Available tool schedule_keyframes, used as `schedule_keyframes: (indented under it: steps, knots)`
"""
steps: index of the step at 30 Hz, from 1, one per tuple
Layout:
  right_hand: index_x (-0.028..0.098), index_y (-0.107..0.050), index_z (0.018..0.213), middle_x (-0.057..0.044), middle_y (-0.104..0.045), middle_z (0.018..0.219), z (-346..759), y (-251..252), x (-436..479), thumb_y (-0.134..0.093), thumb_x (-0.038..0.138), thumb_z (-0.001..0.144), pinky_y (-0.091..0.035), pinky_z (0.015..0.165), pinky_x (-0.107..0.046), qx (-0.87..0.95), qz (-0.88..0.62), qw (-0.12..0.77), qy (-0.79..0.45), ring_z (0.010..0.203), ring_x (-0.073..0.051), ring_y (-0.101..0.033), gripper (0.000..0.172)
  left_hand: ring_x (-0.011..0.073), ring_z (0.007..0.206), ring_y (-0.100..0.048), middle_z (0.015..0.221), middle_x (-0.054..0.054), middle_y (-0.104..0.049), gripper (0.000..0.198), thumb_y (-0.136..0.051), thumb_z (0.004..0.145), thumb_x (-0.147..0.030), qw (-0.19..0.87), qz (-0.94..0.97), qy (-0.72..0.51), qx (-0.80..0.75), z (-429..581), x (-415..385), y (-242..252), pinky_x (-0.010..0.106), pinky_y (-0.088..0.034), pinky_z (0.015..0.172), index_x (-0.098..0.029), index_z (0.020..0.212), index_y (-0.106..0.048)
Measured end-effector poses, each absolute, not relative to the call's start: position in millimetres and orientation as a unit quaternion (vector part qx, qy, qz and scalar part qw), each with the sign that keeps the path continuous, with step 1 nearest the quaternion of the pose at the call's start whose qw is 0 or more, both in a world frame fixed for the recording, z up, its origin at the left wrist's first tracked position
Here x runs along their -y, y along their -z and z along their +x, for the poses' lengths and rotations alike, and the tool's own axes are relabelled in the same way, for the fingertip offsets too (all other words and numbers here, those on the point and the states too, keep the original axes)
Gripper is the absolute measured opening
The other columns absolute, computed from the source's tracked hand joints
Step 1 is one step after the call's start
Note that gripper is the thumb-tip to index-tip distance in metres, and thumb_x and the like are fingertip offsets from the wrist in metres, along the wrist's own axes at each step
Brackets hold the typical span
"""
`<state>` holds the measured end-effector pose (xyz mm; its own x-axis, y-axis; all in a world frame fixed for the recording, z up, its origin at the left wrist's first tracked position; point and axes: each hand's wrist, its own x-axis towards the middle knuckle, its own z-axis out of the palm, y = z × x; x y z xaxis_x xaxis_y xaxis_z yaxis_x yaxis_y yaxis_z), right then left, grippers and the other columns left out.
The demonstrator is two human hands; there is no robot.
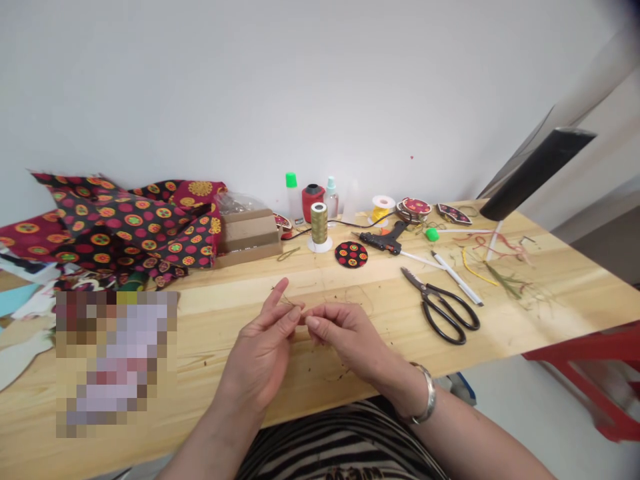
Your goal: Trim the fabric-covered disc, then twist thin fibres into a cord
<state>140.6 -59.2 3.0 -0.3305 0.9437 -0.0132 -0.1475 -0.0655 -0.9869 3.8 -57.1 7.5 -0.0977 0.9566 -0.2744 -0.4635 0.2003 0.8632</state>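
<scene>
My left hand [265,343] and my right hand [343,333] meet over the near middle of the wooden table [210,307]. Both pinch a thin gold thread [293,305] between thumb and fingers; the left index finger points up. The thread is fine and hard to follow. A spool of gold thread [319,224] stands upright behind the hands. A round disc covered in patterned fabric [351,255] lies beside the spool. A silver bracelet sits on my right wrist.
Black scissors [443,307] and white pens [457,277] lie to the right. A black glue gun [387,240], small bottles [330,197] and fabric pieces [415,208] sit near the wall. Patterned red and black cloth [125,227] and a cardboard box [249,237] fill the left.
</scene>
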Motion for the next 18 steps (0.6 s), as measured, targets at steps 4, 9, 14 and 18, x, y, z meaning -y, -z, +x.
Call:
schedule_keyframes:
  steps: [4, 9, 14, 18]
  knots:
    - [0.014, -0.066, 0.073, 0.003, -0.053, 0.060, 143.9, 0.0, 59.6, -0.057, 0.024, 0.079, -0.035, 0.056, -0.020, 0.534, -0.421, 0.416, -0.604, 0.056, -0.007, -0.042, 0.016, 0.0106, 0.088, -0.049, 0.120, 0.002, -0.055, 0.019, -0.078, 0.059, -0.019, 0.640, 0.247, -0.560, -0.464, 0.6, 56.5, -7.3, 0.017, -0.041, 0.068, -0.019, 0.078, -0.075]
    - [0.014, -0.067, 0.072, 0.003, -0.054, 0.058, 151.4, 2.9, 60.0, -0.057, 0.027, 0.078, -0.036, 0.055, -0.020, 0.551, -0.470, 0.401, -0.560, 0.056, -0.008, -0.043, 0.017, 0.0074, 0.072, -0.048, 0.101, 0.001, -0.061, 0.034, -0.080, 0.054, -0.019, 0.620, 0.213, -0.590, -0.472, -6.1, 52.9, -12.1, 0.017, -0.039, 0.056, -0.020, 0.087, -0.073]
    - [0.015, -0.068, 0.075, 0.001, -0.059, 0.063, 163.6, 7.1, 59.2, -0.057, 0.027, 0.078, -0.038, 0.056, -0.021, 0.576, -0.491, 0.415, -0.505, 0.057, -0.009, -0.047, 0.017, 0.0073, 0.069, -0.051, 0.103, 0.001, -0.063, 0.024, -0.078, 0.058, -0.018, 0.600, 0.197, -0.624, -0.461, -17.6, 46.3, -13.8, 0.017, -0.040, 0.052, -0.019, 0.082, -0.073]
    - [0.015, -0.068, 0.076, 0.000, -0.061, 0.064, 173.0, 9.1, 56.8, -0.056, 0.028, 0.079, -0.040, 0.058, -0.022, 0.590, -0.510, 0.424, -0.461, 0.059, -0.010, -0.050, 0.017, 0.0065, 0.067, -0.052, 0.112, 0.000, -0.061, 0.020, -0.080, 0.054, -0.017, 0.580, 0.195, -0.642, -0.461, -27.5, 42.3, -16.0, 0.017, -0.042, 0.049, -0.019, 0.072, -0.072]
